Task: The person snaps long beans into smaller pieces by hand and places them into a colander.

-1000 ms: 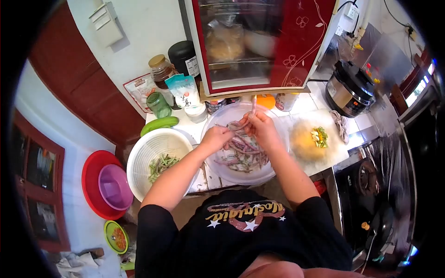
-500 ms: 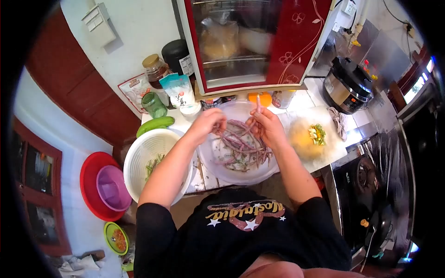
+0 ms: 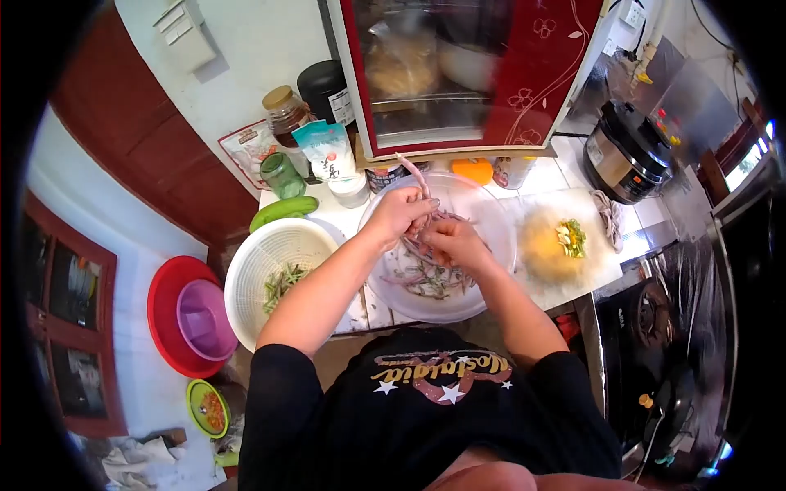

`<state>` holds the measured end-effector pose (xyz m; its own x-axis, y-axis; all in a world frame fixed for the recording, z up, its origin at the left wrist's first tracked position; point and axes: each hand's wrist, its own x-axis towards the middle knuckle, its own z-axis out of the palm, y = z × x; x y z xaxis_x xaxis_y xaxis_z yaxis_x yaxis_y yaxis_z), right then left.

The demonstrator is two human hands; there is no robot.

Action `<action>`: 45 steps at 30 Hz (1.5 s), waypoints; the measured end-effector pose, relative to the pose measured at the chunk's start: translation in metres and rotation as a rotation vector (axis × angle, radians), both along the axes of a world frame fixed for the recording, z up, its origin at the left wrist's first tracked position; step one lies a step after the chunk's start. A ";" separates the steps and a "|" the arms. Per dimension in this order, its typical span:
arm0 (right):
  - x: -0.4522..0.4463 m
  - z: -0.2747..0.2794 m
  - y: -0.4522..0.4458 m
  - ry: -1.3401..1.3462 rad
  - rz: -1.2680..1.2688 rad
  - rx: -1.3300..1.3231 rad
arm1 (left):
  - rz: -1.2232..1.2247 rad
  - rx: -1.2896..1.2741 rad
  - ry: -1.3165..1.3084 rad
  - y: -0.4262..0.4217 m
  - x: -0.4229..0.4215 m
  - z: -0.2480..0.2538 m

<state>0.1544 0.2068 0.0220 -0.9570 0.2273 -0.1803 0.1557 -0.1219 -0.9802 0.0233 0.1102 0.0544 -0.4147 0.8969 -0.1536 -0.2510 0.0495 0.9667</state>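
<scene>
Over a translucent basin [image 3: 501, 270], my left hand [image 3: 399, 214] is closed around a purple long bean [image 3: 416, 173], one end of which sticks up toward the cabinet. Close beside it, my right hand [image 3: 460, 244] is pinched at the lower part of the bean, its fingertips partly hidden. More purple beans and small scraps [image 3: 430, 282] lie in the basin under both hands. Left of the basin stands a white colander [image 3: 246, 270] with short green bean pieces [image 3: 285, 282] in it, partly covered by my left forearm.
A cutting board [image 3: 602, 270] with chopped garlic and greens [image 3: 571, 238] lies to the right, near a pressure cooker [image 3: 626, 154]. A red-doored cabinet [image 3: 540, 74] stands behind the basin. Jars, a teal-topped bag [image 3: 326, 151] and a green gourd [image 3: 282, 211] sit back left.
My hands have come together over the basin. The upright bean end was at my right hand and now rises from my left. The view has shifted slightly.
</scene>
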 end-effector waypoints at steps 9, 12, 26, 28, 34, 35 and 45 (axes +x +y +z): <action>0.012 -0.001 0.016 0.171 0.000 -0.595 | -0.232 -0.200 0.620 -0.028 -0.022 0.002; 0.024 -0.001 0.048 0.346 -0.011 -0.599 | -0.234 -0.222 0.612 -0.047 -0.040 0.000; -0.014 0.022 0.022 0.169 -0.210 -0.227 | -0.270 -0.189 0.664 -0.042 -0.002 0.000; -0.013 0.015 0.019 0.172 -0.257 -0.205 | -0.228 -0.219 0.664 -0.043 -0.003 -0.003; -0.008 0.005 0.014 0.182 -0.364 -0.368 | -0.154 -0.198 0.254 -0.037 -0.002 -0.007; -0.008 0.004 0.012 0.203 -0.365 -0.382 | -0.110 -0.205 0.251 -0.036 -0.004 -0.011; -0.003 -0.010 0.015 0.259 -0.311 -0.689 | -0.052 -0.125 -0.054 -0.040 -0.006 -0.016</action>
<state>0.1513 0.2220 0.0116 -0.8986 0.4094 -0.1581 -0.2073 -0.7136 -0.6692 0.0177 0.0706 0.0379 -0.3563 0.8895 -0.2861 -0.2965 0.1828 0.9374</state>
